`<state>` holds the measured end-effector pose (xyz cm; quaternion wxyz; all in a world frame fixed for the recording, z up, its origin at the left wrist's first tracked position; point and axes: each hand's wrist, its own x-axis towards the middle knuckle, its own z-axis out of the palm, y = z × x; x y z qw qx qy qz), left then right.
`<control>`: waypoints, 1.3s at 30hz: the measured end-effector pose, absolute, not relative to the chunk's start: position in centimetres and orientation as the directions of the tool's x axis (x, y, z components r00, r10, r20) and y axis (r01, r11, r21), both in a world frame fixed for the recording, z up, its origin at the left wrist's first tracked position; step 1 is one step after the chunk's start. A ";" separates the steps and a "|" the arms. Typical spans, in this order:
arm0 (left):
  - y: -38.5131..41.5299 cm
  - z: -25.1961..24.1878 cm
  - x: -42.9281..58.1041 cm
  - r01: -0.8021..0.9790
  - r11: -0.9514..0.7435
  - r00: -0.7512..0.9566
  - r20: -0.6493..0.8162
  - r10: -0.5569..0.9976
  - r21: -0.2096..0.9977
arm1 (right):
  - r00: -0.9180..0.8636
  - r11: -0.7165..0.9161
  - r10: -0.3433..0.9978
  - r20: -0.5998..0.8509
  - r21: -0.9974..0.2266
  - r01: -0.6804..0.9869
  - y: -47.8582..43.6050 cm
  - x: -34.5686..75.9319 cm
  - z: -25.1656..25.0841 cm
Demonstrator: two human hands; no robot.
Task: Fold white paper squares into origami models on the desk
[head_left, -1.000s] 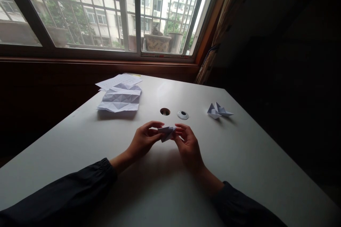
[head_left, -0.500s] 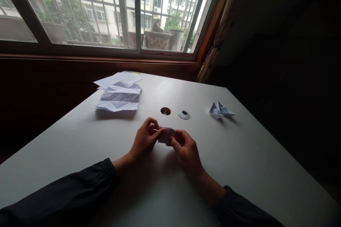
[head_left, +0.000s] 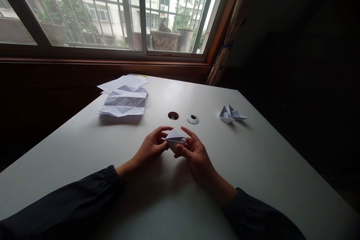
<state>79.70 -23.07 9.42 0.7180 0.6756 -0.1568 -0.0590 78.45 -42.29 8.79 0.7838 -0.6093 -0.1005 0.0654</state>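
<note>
Pinching a small folded paper (head_left: 176, 138), the left hand (head_left: 152, 146) and right hand (head_left: 197, 155) curl close together over the white table (head_left: 253, 157); writing (head_left: 132, 81) on the far sheet (head_left: 115, 86) looks too tiny to read.

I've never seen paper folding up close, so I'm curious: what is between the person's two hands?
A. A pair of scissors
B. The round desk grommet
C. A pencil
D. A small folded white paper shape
D: the left hand and right hand grip a small folded white paper shape between them.
</note>
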 end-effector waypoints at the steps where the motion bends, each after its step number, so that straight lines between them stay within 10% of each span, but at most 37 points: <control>1: -22.9 9.6 79.8 -0.109 0.097 0.932 0.136 -0.337 0.989 | 0.962 0.238 0.261 0.085 -0.971 0.021 -42.4 78.4 8.8; 23: -22.5 9.4 79.4 -0.133 0.046 0.929 0.141 -0.342 0.990 | 0.913 -0.121 0.385 0.135 -0.973 0.195 -42.0 76.8 9.7; 39: -22.1 10.6 78.6 -0.212 0.085 0.872 0.228 -0.434 0.974 | 0.907 0.090 0.407 0.105 -0.993 0.075 -42.1 77.2 10.2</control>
